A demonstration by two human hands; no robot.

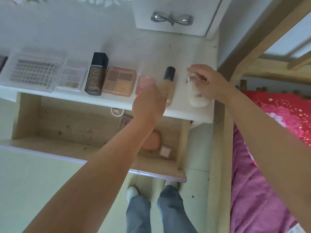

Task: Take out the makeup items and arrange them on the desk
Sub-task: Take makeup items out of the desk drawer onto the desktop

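Foundation bottle [168,84], pale beige with a black cap, lies near the desk [151,47] front edge; my left hand [149,105] reaches over its lower end, though blur and the back of the hand hide whether my fingers grip it. My right hand [207,81] curls around a whitish pouch [196,96] just beside it. A pink case [144,84], partly hidden, and brown palette [119,81] continue the row leftward above the open drawer [67,125].

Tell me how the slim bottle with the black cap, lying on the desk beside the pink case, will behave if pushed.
The slim bottle looks round-bodied and lies on its side on the smooth white desk, so a sideways push would probably roll it. It sits close to the front edge above the open drawer, so it might roll off. Its clear body may be glass, likely fragile and slick.
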